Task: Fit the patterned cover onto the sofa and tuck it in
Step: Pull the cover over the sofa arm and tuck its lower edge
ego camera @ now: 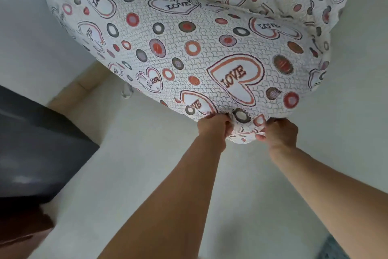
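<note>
- Pulling the hem down looks to be the step in hand: the white textured stretch-fabric cover printed with "LOVE" hearts and red and grey rings [189, 48] is drawn taut over a rounded end of the sofa, with the person's two hands at its lowest edge.
- The left hand [216, 126] has its fingers curled into a bunched fold of the cover's hem; the right hand [280, 131] pinches the same hem just beside it, thumb showing below the cloth.
- Next, in my judgement, the gathered edge needs drawing under the sofa's end and tucking in, keeping the pull even so the print lies flat.
- Hidden: the sofa itself is wholly under the cover; its underside cannot be seen.
- Left of the cover, a dark grey blurred object [37, 139] is cut off at the frame edge; I cannot tell what it is.
- Below the cover lies the pale floor [157, 174].
</note>
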The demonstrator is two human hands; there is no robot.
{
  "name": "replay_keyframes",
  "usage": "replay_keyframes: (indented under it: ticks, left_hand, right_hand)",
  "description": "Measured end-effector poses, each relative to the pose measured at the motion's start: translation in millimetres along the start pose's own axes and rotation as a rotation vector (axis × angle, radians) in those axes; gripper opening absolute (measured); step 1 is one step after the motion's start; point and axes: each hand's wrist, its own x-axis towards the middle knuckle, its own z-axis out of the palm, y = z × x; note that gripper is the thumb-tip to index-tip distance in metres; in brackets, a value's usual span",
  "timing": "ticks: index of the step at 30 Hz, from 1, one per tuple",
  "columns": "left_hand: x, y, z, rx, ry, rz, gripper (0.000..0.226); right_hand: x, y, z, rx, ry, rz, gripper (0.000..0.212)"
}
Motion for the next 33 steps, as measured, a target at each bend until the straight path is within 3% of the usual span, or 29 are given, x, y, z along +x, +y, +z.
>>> replay_keyframes:
  ticks: [4,9,14,16,21,23,25,28,33]
  left_hand:
    - [15.8,-2.6,-9.2,0.093,0.003,0.079,0.015]
    - [26.3,-27.5,-17.0,0.146,0.064,0.116,0.012]
    - [37.5,-38.2,-28.6,0.122,-0.091,0.189,0.018]
    - [42.0,-42.1,-31.5,0.115,-0.130,0.206,0.015]
    - [57.7,-41.9,-44.8,0.144,-0.318,0.217,0.014]
    - [74.4,-47.7,-51.6,0.205,-0.440,0.207,0.021]
    - [94.8,-58.2,-53.9,0.263,-0.481,0.194,0.029]
    - [121.1,-82.9,-47.7,0.302,-0.448,0.164,0.035]
    - [148.3,-111.3,-39.5,0.243,-0.373,0.150,0.029]
  right_hand:
    - [11.3,25.9,-10.6,-0.352,0.035,-0.121,0.018]
    - [15.4,37.1,-18.8,-0.323,0.016,-0.226,0.015]
    - [16.4,55.1,-20.1,-0.209,-0.016,-0.326,0.024]
    - [18.1,66.2,-16.9,-0.233,0.022,-0.319,0.017]
    - [43.9,86.9,-2.8,-0.271,-0.008,-0.029,0.072]
    - [56.0,95.4,6.2,-0.076,-0.029,0.082,0.063]
    - [69.1,105.3,18.6,-0.062,-0.011,0.044,0.057]
    - [88.0,120.0,34.6,0.036,-0.014,0.030,0.047]
    - [110.9,133.8,42.5,0.314,-0.059,0.221,0.040]
